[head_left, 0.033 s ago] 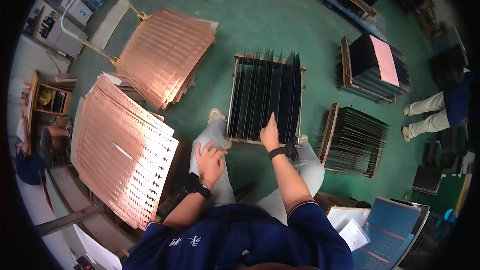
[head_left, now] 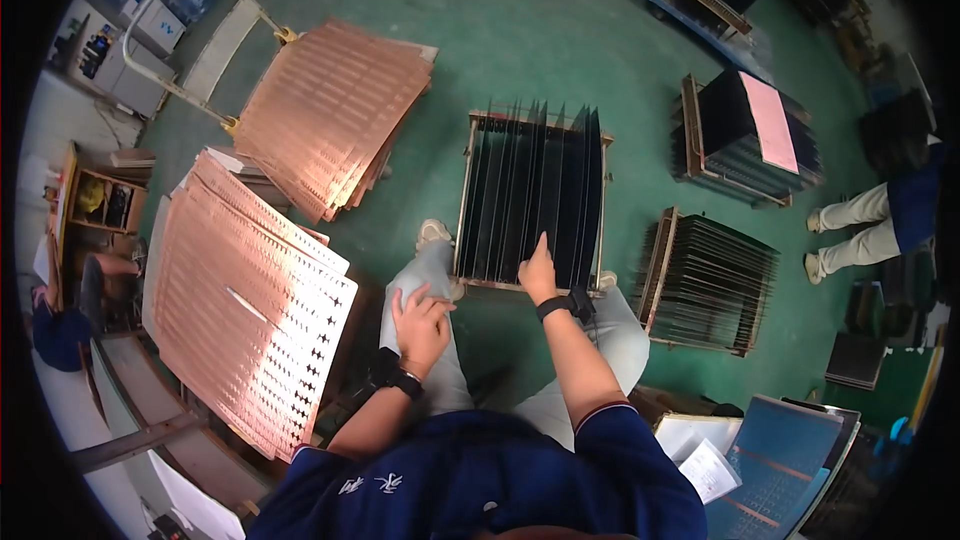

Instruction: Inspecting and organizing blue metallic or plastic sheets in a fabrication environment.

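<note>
Between my feet stands a rack (head_left: 459, 202) of thin dark panels (head_left: 515, 180), set on edge in rows running away from me. Over the rack's near end is my right hand (head_left: 539, 272), its forefinger stretched out along the panels and the other fingers curled. I see no panel held in it; whether the fingertip touches one, I cannot tell. My left hand (head_left: 421, 322) hovers or rests by my left knee, fingers spread, with nothing in it. Close on its left lies a stack of copper-coloured perforated sheets (head_left: 250, 310).
A second copper sheet stack (head_left: 330, 110) sits by a white-handled trolley (head_left: 215, 50). At right are another panel rack (head_left: 708, 280) and a dark stack topped by a pink sheet (head_left: 769, 120). One person's legs (head_left: 855, 225) show far right; another person (head_left: 62, 330) is far left.
My right hand has shifted very slightly toward me. Everything else, my left hand included, looks the same.
</note>
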Available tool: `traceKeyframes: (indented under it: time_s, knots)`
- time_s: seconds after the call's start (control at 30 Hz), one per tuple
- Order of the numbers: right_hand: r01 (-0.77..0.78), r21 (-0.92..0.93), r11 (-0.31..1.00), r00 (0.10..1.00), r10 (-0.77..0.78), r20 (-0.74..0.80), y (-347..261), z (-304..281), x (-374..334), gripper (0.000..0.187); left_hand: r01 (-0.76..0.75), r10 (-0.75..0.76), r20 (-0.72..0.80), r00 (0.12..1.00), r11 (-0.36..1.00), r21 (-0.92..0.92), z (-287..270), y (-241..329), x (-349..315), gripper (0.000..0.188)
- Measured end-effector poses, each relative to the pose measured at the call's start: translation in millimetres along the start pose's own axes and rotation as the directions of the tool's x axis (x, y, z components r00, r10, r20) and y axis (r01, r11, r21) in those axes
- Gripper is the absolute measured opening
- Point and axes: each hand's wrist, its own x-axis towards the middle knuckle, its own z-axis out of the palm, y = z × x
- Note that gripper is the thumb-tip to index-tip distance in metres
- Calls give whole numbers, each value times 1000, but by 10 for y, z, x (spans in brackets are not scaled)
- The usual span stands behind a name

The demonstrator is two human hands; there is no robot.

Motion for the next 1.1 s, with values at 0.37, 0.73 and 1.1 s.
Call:
traceKeyframes:
  time_s: [0.37,0.73,1.1]
  knots:
    - [182,-222,958,983,-180,31,-445,-1083,-121,30,-53,52,-30,998,998,-32,58,42,1,19]
    - [237,781,578,964,-43,-261,-87,-3536,-1835,43,374,-154,343,927,480,-794,-186,199,268,25]
    - [273,849,453,947,31,-321,105,-3159,-2482,52,368,86,359,929,-135,-920,-927,803,433,43]
